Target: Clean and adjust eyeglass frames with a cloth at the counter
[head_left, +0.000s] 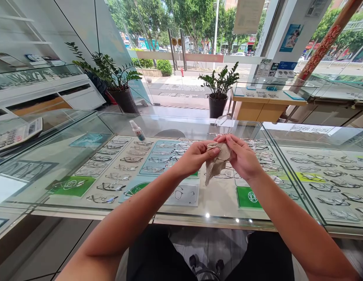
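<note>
Cloth, beige, soft, with a zigzag-cut edge [215,166]: held up above the glass counter, bunched at the top, with one corner hanging down. A round, clear, thin-rimmed disc [224,152], apparently a lens, is seen against its folds.

Left hand [197,155]: closed in a pinch on the cloth, thumb laid over the front. Right hand [245,158]: closed in a pinch at the cloth's upper right, fingertips close to those of the left.

Markings: a round white emblem is borne by the green rectangular card at left [72,185] and by the green rectangular card at right [248,197], the latter partly covered by the right forearm. White lettering on the green oval [137,189] is cut off by the left arm; only "MO" can be made out. "VE" is legible on a red street sign [251,38]. The label of the white spray bottle [137,130] is too small to be read.

Edges and room: the cloth is held well inside the front edge of the clear glass counter [212,205]. Bare glass is found around the bottle, which is stood beyond and to the left of the hands. Metal seams divide the top at both sides.

Surface and room: rows of thin-framed eyeglasses [159,159] are laid out beneath the glass. Beyond are placed two dark-potted leafy plants [218,105], a light wooden display table [260,110] and a tall window, through which trees and paving are seen.
</note>
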`<state>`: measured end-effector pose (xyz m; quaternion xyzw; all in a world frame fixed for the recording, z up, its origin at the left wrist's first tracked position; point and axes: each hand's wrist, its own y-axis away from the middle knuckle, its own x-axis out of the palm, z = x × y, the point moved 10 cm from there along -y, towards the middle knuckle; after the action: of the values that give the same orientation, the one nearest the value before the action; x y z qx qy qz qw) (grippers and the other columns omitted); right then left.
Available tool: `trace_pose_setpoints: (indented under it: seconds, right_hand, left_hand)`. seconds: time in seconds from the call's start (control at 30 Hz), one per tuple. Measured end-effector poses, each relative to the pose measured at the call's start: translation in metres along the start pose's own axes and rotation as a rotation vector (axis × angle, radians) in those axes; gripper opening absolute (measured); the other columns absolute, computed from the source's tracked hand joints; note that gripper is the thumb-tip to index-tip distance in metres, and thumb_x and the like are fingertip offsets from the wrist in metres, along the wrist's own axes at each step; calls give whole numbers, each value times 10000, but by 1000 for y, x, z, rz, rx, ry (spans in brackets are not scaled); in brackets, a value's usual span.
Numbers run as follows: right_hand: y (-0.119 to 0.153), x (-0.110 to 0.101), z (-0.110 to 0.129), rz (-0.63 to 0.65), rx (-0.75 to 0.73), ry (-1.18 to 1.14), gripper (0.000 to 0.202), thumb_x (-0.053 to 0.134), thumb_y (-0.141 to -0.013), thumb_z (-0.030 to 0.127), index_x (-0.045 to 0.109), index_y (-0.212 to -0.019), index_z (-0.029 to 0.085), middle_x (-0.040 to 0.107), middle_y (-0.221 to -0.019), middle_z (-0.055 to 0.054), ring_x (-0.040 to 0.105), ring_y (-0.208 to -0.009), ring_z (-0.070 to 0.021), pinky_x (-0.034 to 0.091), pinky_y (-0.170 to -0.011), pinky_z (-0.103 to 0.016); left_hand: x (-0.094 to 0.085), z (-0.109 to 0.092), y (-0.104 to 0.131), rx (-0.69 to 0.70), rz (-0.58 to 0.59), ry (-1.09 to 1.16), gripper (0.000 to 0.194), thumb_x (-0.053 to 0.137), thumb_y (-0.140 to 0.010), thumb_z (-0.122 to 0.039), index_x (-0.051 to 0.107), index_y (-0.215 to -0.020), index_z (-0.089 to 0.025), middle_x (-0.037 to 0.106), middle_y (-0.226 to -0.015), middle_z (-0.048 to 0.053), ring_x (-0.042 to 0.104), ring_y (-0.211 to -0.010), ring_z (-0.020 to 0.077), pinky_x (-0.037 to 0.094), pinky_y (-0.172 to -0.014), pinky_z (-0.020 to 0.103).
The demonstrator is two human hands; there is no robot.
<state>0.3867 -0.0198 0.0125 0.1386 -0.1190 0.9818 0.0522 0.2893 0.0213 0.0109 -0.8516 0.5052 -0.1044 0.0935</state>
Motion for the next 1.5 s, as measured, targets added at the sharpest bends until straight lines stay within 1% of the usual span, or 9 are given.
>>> trace_pose_setpoints:
  seconds: [0.13, 0.33, 0.53, 0.77, 0.87, 1.0, 1.07, 1.27, 1.5]
  right_hand:
    - [0, 1, 1, 11, -3, -10, 265, 749, -965, 551, 792, -943, 291, 710, -1203, -52, 638, -1136, -234, 565, -952, -367]
    - [-1, -1, 0, 1, -9, 28, 288, 733, -966, 581, 761, -944, 295, 719, -1253, -57, 646, -1173, -246, 564, -1008, -402]
    - [-2, -3, -3, -22, -12, 7, 289, 711, -985, 577, 758, -958, 294, 721, -1276, -60, 631, -1270, -261, 561, -1030, -400]
    - [-3, -4, -7, -35, -2, -49, 259, 729, -981, 550, 752, -951, 294, 733, -1244, -49, 642, -1259, -252, 571, -1009, -388]
    - [-3, -4, -8, -38, 5, -47, 275, 745, -967, 565, 765, -975, 291, 743, -1232, -48, 656, -1211, -252, 582, -945, -375]
    - [-3, -6, -11, -40, 41, -59, 287, 777, -945, 571, 800, -1016, 294, 751, -1132, -37, 666, -1013, -214, 569, -818, -337]
    - [-4, -7, -10, -45, 40, -71, 285, 816, -914, 564, 810, -992, 289, 744, -1085, -32, 653, -954, -200, 557, -783, -324]
    - [-3, -2, -3, -43, 16, -113, 255, 903, -837, 533, 826, -888, 295, 729, -1073, -20, 645, -958, -182, 562, -785, -299]
    - [-1, 2, -3, -23, 26, -132, 222, 885, -873, 508, 844, -936, 300, 726, -1051, -17, 624, -885, -160, 531, -734, -285]
  left_hand:
    - [2, -1, 2, -23, 23, 18, 371, 830, -930, -484, 788, -1093, -153, 695, -864, 45, 620, -764, 143, 510, -706, 265]
    - [2, -2, 2, -27, 6, 37, 366, 904, -865, -396, 799, -1113, -147, 706, -883, 55, 638, -779, 148, 531, -722, 267]
    - [4, -2, 0, 11, -11, 68, 393, 906, -867, -370, 789, -1186, -173, 701, -921, 50, 634, -809, 143, 535, -747, 256]
    - [5, -1, 2, 22, -35, 71, 398, 905, -871, -353, 762, -1185, -155, 686, -918, 41, 631, -786, 131, 525, -707, 234]
    - [5, 1, 2, 19, -44, 72, 381, 900, -876, -357, 755, -1166, -158, 689, -895, 34, 634, -761, 128, 525, -683, 234]
    - [2, 2, 3, 15, -55, 62, 369, 895, -879, -369, 758, -1144, -153, 718, -914, 50, 660, -769, 136, 534, -681, 240]
    - [1, 1, 3, 19, -67, 46, 363, 894, -880, -379, 760, -1127, -148, 726, -922, 56, 663, -779, 137, 537, -694, 243]
    - [-4, 1, 5, 5, -102, -13, 365, 886, -885, -421, 754, -1077, -140, 717, -895, 43, 644, -762, 127, 523, -697, 244]
    - [-8, -4, 4, 59, -148, -76, 369, 830, -927, -499, 748, -982, -144, 676, -814, 16, 589, -721, 117, 470, -672, 241]
